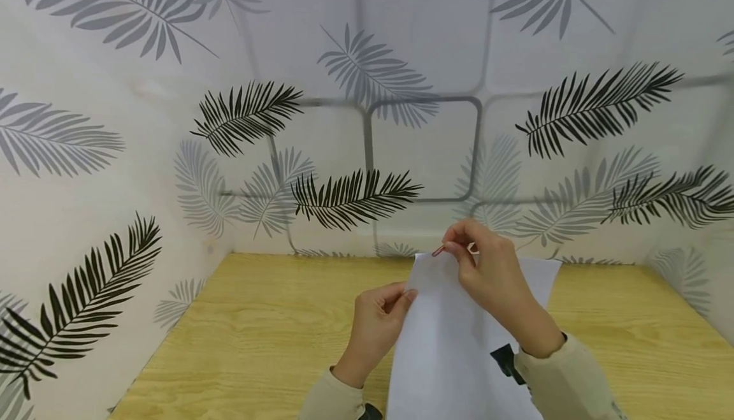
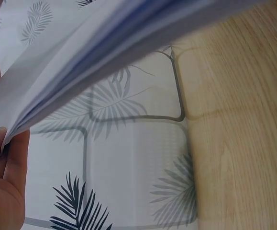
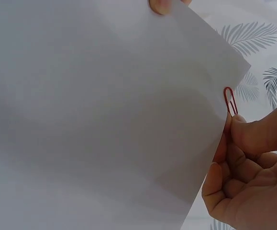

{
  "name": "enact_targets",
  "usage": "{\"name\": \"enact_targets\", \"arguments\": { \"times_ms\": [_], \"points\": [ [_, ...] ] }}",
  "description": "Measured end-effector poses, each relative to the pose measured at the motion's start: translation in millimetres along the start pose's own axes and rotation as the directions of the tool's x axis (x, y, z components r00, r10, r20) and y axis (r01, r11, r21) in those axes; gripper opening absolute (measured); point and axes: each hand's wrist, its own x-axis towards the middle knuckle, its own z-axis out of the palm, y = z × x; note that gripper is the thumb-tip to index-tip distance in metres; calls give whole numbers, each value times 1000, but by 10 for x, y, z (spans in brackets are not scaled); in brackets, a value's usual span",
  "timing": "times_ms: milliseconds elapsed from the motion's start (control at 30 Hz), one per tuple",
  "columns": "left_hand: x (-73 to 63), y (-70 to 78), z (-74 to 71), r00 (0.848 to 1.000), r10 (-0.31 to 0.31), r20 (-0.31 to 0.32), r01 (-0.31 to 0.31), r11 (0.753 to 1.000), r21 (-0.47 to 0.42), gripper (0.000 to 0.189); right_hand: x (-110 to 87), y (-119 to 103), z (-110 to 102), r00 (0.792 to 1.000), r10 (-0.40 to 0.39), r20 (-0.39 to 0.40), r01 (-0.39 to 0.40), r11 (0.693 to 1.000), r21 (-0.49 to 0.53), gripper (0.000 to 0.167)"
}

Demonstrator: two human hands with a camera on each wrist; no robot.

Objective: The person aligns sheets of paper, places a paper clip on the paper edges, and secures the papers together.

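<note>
Left grip pinches the side of stacked white paper sheets; right grip pinches a red looped paperclip at their far edge.

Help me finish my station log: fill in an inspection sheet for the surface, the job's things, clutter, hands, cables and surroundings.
Surface: wood-grain table.
Job's things: white sheets, layered in the left wrist view; red paper clip at their far edge, near the left corner; whether it grips them, cannot tell.
Clutter: nothing seen.
Left hand: pinches the sheets' left edge.
Right hand: pinches the clip.
Cables: nothing seen.
Surroundings: leaf-patterned backdrop behind the table; beige sleeves.
</note>
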Motion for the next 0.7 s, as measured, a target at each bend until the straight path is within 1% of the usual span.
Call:
{"name": "enact_targets", "arguments": {
  "times_ms": [267,400,500,700],
  "points": [
    [-1,2,24,1000,-4,-8,4,1000,-14,11,-11,8,11,1000,-22,-18,22,1000,-16,18],
    [6,-2,21,1000,-3,-13,3,1000,-8,10,-4,15,20,998,-44,-48,43,999,-15,16],
    [9,2,9,1000,-11,-15,11,1000,-18,11,0,18,28,995,-61,-85,60,998,-14,15],
    [28,37,-9,1000,-18,-12,17,999,-33,12,4,4,8,989,-91,-121,91,996,-2,19]
  ]
}}
